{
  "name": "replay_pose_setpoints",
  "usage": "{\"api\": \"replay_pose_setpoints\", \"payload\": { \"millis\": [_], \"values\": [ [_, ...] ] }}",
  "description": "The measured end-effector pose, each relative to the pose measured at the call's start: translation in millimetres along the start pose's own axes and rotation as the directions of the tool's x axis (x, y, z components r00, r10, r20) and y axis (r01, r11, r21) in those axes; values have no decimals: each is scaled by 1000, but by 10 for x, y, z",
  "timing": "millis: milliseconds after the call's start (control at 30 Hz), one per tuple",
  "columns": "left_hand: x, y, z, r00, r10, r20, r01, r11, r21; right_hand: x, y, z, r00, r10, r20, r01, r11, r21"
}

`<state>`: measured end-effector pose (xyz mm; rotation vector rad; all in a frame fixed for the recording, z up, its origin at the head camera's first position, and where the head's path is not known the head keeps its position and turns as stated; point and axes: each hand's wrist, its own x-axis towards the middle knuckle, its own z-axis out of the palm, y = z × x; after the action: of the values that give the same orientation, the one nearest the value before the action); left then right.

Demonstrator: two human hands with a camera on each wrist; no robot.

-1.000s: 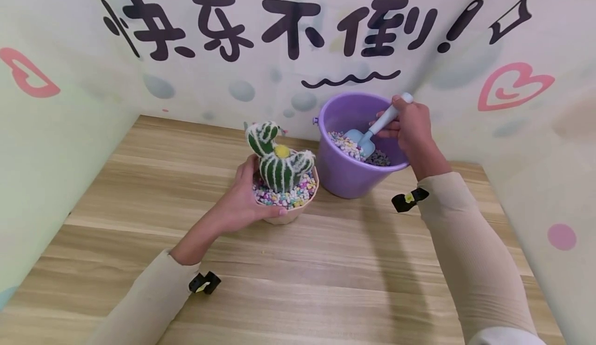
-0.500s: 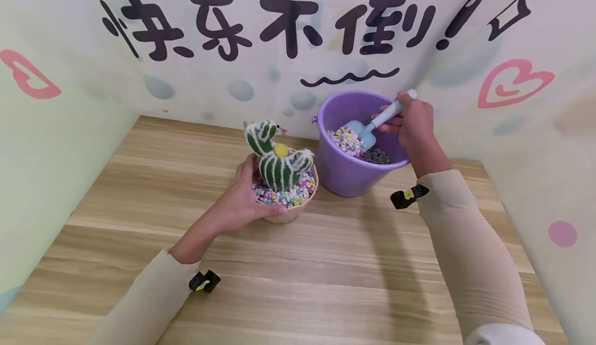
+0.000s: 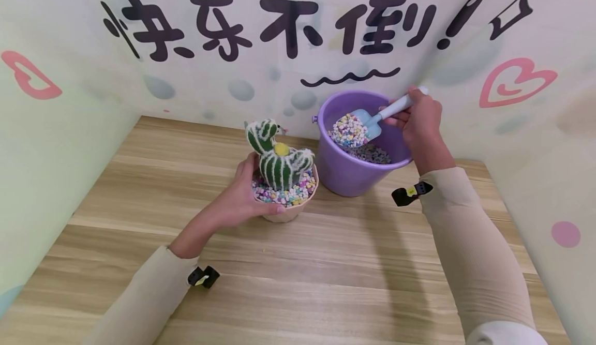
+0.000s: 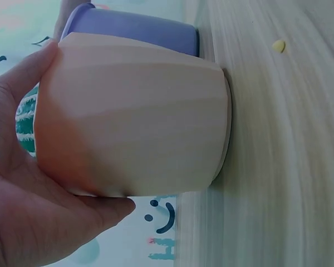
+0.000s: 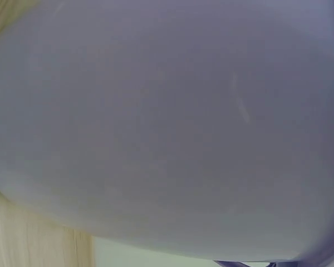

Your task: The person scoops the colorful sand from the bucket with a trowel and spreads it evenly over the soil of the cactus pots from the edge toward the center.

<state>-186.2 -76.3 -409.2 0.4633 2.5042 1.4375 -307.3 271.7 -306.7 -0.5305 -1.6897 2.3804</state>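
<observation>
My left hand [image 3: 237, 200] holds a pale peach flowerpot [image 3: 285, 214] at its rim, thumb along the near side and fingers round the left. In the pot a green cactus [image 3: 278, 173] with white fuzzy ribs and a yellow tuft stands in multicoloured pebbles [image 3: 304, 185]. The faceted pot wall [image 4: 139, 111] fills the left wrist view. My right hand [image 3: 425, 122] grips the handle of a light blue toy shovel [image 3: 393, 108], its blade heaped with pebbles [image 3: 350, 130] inside the purple bucket [image 3: 346, 177]. Only the bucket's outside [image 5: 156, 122] dominates the right wrist view; the right hand is hidden there.
More small stones [image 3: 372, 154] lie in the bucket's bottom. Bucket and pot stand close together on a wood-grain table [image 3: 298, 283], near a printed backdrop [image 3: 195, 91]. A tiny yellow pebble [image 4: 279, 45] lies on the table in front of the pot.
The shovel has risen inside the bucket with a heap of pebbles on its blade, my right hand shifting up and rightward. The left hand and pot have stayed in place.
</observation>
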Motion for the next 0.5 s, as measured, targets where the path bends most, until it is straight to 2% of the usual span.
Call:
{"api": "replay_pose_setpoints", "payload": {
  "millis": [300, 500],
  "values": [
    [36, -19, -42, 999, 26, 33, -25, 1000, -3, -41, -69, -35, 998, -2, -56, 5, 999, 52],
    [-34, 55, -16, 1000, -19, 20, 18, 999, 46, -74, -94, -76, 997, 18, -71, -10, 994, 111]
  ]
}}
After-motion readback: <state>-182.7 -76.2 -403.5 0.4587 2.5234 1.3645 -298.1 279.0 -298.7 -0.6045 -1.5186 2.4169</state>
